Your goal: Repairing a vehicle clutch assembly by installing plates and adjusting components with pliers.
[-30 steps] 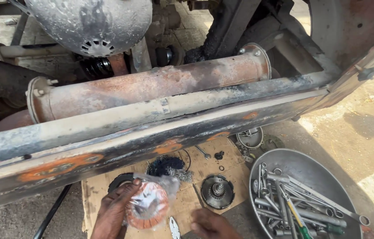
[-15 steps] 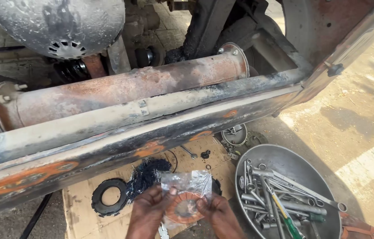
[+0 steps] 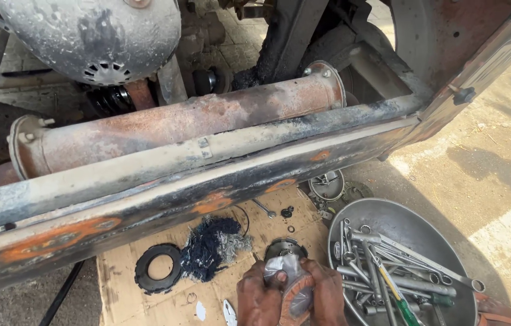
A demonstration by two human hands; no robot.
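Plastic-wrapped part [image 3: 292, 284] beside tool bowl [image 3: 449, 241], black rag [image 3: 213, 244]

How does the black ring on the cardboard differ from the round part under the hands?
The black ring is dark, rubbery-looking, flat and open in the middle; the round part is shiny metal with a filled centre. The ring lies apart, untouched; the part is half hidden by the hands' plastic bag. Both rest on the cardboard.

Clear plastic bag [image 3: 292, 279] with orange ring inside, crumpled, held near bottom centre, above cardboard
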